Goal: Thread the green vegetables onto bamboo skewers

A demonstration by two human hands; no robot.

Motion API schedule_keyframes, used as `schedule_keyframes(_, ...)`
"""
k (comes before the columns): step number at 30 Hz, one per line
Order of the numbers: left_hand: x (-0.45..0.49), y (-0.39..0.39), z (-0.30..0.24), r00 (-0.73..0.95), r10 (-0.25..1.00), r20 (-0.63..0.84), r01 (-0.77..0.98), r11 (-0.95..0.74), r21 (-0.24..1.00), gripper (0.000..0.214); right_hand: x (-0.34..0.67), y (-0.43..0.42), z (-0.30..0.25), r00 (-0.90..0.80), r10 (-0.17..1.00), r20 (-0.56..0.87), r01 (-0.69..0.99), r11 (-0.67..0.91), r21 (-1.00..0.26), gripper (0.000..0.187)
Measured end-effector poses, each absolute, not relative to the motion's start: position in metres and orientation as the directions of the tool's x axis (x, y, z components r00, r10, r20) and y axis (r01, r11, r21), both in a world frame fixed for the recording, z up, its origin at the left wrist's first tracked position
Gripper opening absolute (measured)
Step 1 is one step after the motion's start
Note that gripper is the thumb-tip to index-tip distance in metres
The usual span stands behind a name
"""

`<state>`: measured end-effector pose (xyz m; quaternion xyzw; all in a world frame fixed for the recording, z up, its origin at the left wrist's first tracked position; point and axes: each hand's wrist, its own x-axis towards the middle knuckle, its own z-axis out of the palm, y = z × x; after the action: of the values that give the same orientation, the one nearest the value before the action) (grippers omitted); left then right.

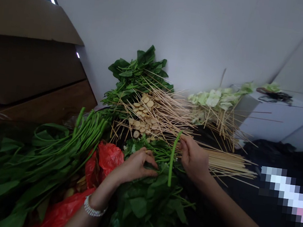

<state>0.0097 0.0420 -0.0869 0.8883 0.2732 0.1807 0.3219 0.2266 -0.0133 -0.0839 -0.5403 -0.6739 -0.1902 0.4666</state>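
Note:
My right hand (194, 159) pinches a thick green stem (172, 159), which hangs nearly upright from the fingertips. To its left, my left hand (137, 165), with a pale beaded bracelet at the wrist, reaches over a pile of leafy greens (140, 201). Its thumb and forefinger come together at the top of these leaves; the exact leaf or stem between them is hard to see. Behind my right hand lies a bundle of bare wooden skewers (228, 164).
Potato slices on skewers (143, 121) lie beyond my hands, with skewered greens (137, 72) behind them. Cabbage pieces on skewers (215, 98) are at the back right, beside a white box (276, 120). Long-stemmed greens (60, 150) and a red plastic bag (109, 158) lie left.

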Motion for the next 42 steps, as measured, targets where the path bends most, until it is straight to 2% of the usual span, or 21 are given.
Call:
schedule_keyframes(2,0.008,0.043,-0.085,0.808,0.572,0.143,0.323,-0.633,0.704,0.008,0.226,-0.013,-0.085,0.022,0.562,0.827,0.902,0.345,-0.259,0.021)
schedule_keyframes(4,0.008,0.044,-0.082,0.785,0.597,0.168,0.278,-0.581,0.765,0.009,0.226,-0.013,-0.086,0.024,0.558,0.83,0.9,0.35,-0.261,0.021)
schedule_keyframes(7,0.01,0.044,-0.076,0.621,0.755,0.211,0.195,-0.41,0.891,0.012,0.225,-0.013,-0.087,0.008,0.543,0.84,0.893,0.374,-0.25,0.022)
schedule_keyframes(10,0.012,0.044,-0.068,0.382,0.902,0.202,-0.015,-0.212,0.977,0.017,0.223,-0.014,-0.087,-0.03,0.528,0.849,0.891,0.398,-0.216,0.02)
schedule_keyframes(14,0.009,0.047,-0.062,0.222,0.973,0.06,-0.393,0.033,0.919,0.026,0.219,-0.016,-0.09,-0.116,0.488,0.865,0.904,0.413,-0.112,0.019)
schedule_keyframes(17,0.007,0.052,-0.064,0.213,0.977,-0.013,-0.494,0.119,0.861,0.028,0.216,-0.018,-0.092,-0.19,0.466,0.864,0.901,0.432,-0.035,0.018)
schedule_keyframes(23,0.009,0.051,-0.067,0.239,0.971,-0.029,-0.496,0.147,0.856,0.031,0.209,-0.021,-0.095,-0.305,0.477,0.824,0.899,0.429,0.085,0.025)
schedule_keyframes(32,0.011,0.047,-0.071,0.219,0.975,-0.034,-0.443,0.13,0.887,0.03,0.206,-0.024,-0.097,-0.324,0.522,0.789,0.899,0.429,0.086,0.027)
schedule_keyframes(38,0.017,0.041,-0.075,0.289,0.95,0.115,-0.182,-0.063,0.981,0.027,0.2,-0.024,-0.099,-0.322,0.571,0.755,0.91,0.407,0.08,0.027)
schedule_keyframes(42,0.011,0.043,-0.07,0.326,0.926,0.19,-0.186,-0.135,0.973,0.041,0.203,-0.022,-0.101,-0.277,0.59,0.758,0.913,0.407,0.017,0.025)
